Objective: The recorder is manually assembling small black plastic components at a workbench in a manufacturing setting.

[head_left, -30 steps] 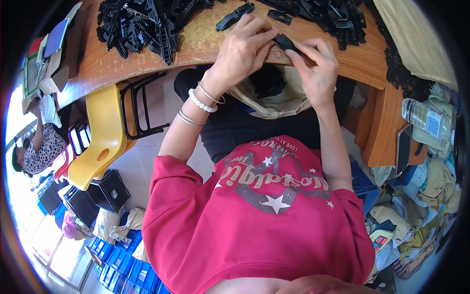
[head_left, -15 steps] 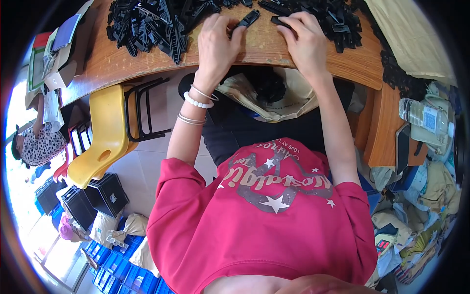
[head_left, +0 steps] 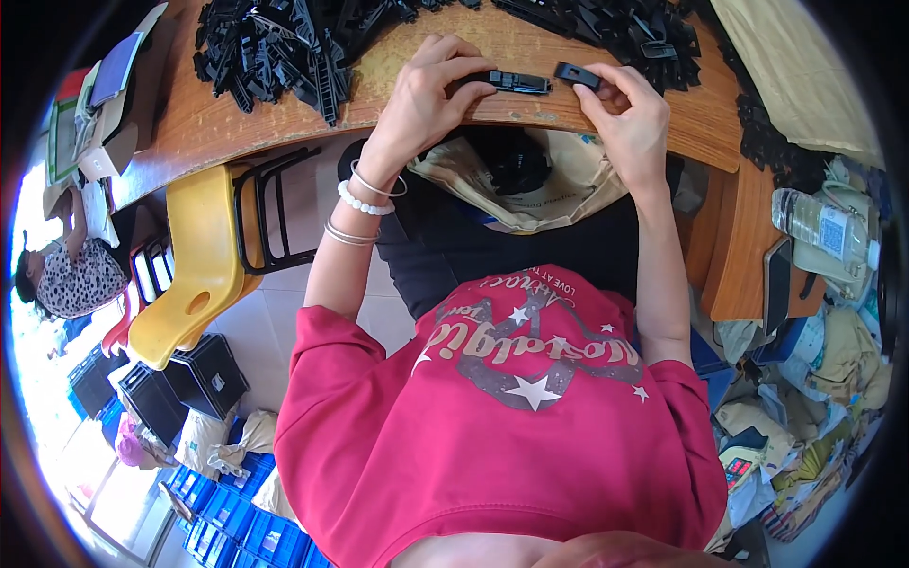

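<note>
My left hand (head_left: pixel 431 95) pinches a long black plastic part (head_left: pixel 519 82) between thumb and fingers, and its ribbed end points right. Opposite it, my right hand (head_left: pixel 629 112) grips a short black plastic cap (head_left: pixel 578 75) with a slot in its top. A narrow gap separates the two pieces, just above the table's near edge. Behind my left hand lies a pile of black plastic parts (head_left: pixel 270 57). A second pile of such parts (head_left: pixel 653 43) lies beyond my right hand.
An open beige bag (head_left: pixel 587 199) with black things inside sits in my lap under the wooden table (head_left: pixel 379 85). On the left stands a yellow chair (head_left: pixel 194 256), with a person (head_left: pixel 80 275) farther off. A clear bottle (head_left: pixel 819 227) and a phone (head_left: pixel 777 284) lie at right.
Both hands have moved right and a little nearer. The long part has turned level, and the cap now shows more fully, facing its end.
</note>
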Available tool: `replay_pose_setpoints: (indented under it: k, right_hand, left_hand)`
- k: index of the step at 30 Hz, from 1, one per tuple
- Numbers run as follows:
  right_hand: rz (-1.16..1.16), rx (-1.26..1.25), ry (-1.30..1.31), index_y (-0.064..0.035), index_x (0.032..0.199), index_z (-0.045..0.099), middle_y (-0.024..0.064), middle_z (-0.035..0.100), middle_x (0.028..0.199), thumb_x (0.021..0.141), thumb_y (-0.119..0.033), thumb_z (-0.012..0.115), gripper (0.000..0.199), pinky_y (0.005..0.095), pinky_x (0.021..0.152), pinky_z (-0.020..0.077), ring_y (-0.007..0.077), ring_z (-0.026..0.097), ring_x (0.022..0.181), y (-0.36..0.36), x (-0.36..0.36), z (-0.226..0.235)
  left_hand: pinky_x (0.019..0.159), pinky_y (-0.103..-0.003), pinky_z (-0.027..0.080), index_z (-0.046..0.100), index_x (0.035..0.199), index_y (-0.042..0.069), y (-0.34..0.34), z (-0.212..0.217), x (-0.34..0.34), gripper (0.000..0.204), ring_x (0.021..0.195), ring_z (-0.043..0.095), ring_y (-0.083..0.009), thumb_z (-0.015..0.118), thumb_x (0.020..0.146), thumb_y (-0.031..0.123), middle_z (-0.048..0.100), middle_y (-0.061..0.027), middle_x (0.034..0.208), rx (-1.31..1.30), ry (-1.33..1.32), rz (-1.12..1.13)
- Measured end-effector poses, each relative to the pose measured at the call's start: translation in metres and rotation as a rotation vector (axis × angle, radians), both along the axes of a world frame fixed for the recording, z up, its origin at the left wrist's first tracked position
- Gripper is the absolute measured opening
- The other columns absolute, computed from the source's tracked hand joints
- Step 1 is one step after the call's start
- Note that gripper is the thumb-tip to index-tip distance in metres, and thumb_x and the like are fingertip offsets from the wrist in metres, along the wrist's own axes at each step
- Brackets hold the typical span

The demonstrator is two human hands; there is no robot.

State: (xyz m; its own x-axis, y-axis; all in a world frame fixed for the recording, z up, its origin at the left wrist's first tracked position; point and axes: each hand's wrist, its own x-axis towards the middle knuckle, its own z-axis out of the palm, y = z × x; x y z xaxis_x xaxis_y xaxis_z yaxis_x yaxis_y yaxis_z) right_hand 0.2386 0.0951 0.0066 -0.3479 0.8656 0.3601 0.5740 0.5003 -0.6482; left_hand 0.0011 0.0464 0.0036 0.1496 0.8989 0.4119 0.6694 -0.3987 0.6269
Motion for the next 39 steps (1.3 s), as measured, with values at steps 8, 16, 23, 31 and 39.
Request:
replay_pose_setpoints:
  k: [8, 16, 23, 31, 39]
  right_hand:
    - [0.203, -0.297, 0.236, 0.0014, 0.104, 0.07, 0.0071, 0.065, 0.087, 0.08, -0.002, 0.073, 0.024, 0.0235, 0.066, 0.0484, 0.0124, 0.061, 0.075, -0.001, 0.0, 0.001]
    - [0.215, -0.121, 0.231, -0.0006, 0.101, 0.073, 0.0063, 0.064, 0.088, 0.076, -0.002, 0.074, 0.025, 0.0295, 0.075, 0.0471, 0.0186, 0.058, 0.086, -0.002, -0.008, -0.005]
    - [0.232, -0.171, 0.282, 0.0026, 0.098, 0.071, 0.0076, 0.061, 0.092, 0.079, -0.001, 0.071, 0.02, 0.0285, 0.07, 0.0497, 0.0184, 0.06, 0.082, -0.002, -0.022, -0.004]
    - [-0.032, 0.303, 0.152, -0.0002, 0.088, 0.07, 0.0097, 0.066, 0.087, 0.085, -0.007, 0.065, 0.009, 0.0345, 0.069, 0.051, 0.0287, 0.064, 0.076, 0.042, -0.009, 0.003]
    - [-0.052, 0.415, -0.108, -0.0075, 0.094, 0.069, 0.0047, 0.061, 0.088, 0.077, -0.015, 0.074, 0.019, 0.0374, 0.075, 0.0401, 0.025, 0.057, 0.088, 0.036, -0.026, -0.015]
  left_hand:
    - [0.076, -0.031, 0.05, 0.072, 0.097, 0.0, 0.003, 0.001, 0.003, 0.022, 0.088, 0.061, -0.0226, 0.073, 0.075, 0.003, 0.066, -0.0084, 0.095, -0.003, -0.002, -0.016]
    - [0.074, -0.031, 0.051, 0.071, 0.096, 0.0, 0.002, 0.001, 0.006, 0.023, 0.086, 0.062, -0.0228, 0.073, 0.073, 0.002, 0.066, -0.008, 0.094, 0.028, 0.007, -0.02]
    - [0.073, -0.031, 0.051, 0.072, 0.097, 0.0, 0.006, 0.004, 0.009, 0.026, 0.084, 0.062, -0.0221, 0.076, 0.073, 0.006, 0.066, -0.0084, 0.093, 0.01, 0.011, -0.061]
    - [0.087, -0.037, 0.05, 0.064, 0.11, 0.002, 0.063, 0.01, 0.033, 0.03, 0.102, 0.06, -0.0319, 0.069, 0.084, 0.015, 0.061, -0.0122, 0.11, 0.28, 0.119, -0.04]
    - [0.072, -0.036, 0.049, 0.058, 0.089, 0.003, 0.033, 0.002, 0.04, 0.022, 0.085, 0.055, -0.0268, 0.064, 0.068, 0.002, 0.055, -0.0084, 0.086, 0.362, 0.419, 0.005]
